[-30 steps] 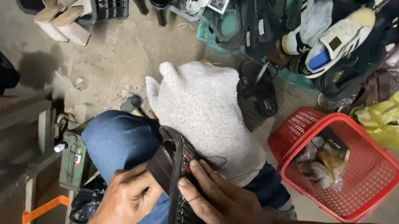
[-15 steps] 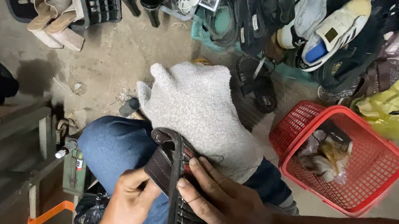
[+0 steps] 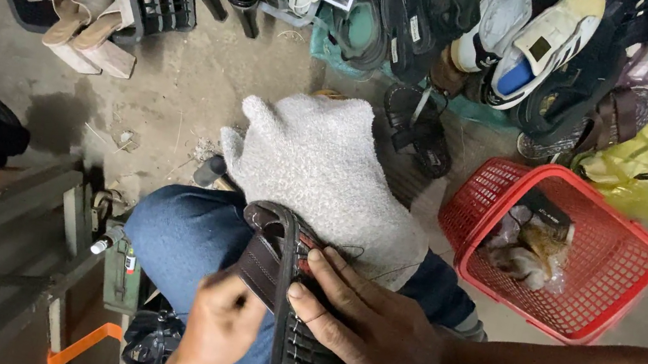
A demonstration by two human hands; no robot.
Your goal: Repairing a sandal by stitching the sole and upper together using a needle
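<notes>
A: We note the sandal on our lap, lying on the grey cloth over the knee, same place as a second ago. What differs?

B: Our left hand sits lower on the strap, closed as if pinching something; what it pinches, we cannot tell. Our right hand stays flat, fingers spread, pressing the sole down.

A: So we judge the work on the strap goes on. The red basket stands apart.

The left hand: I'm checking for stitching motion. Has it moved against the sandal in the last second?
Yes. The left hand has slid lower along the dark sandal, toward the bottom edge of the view, while the right hand presses the sole.
</notes>
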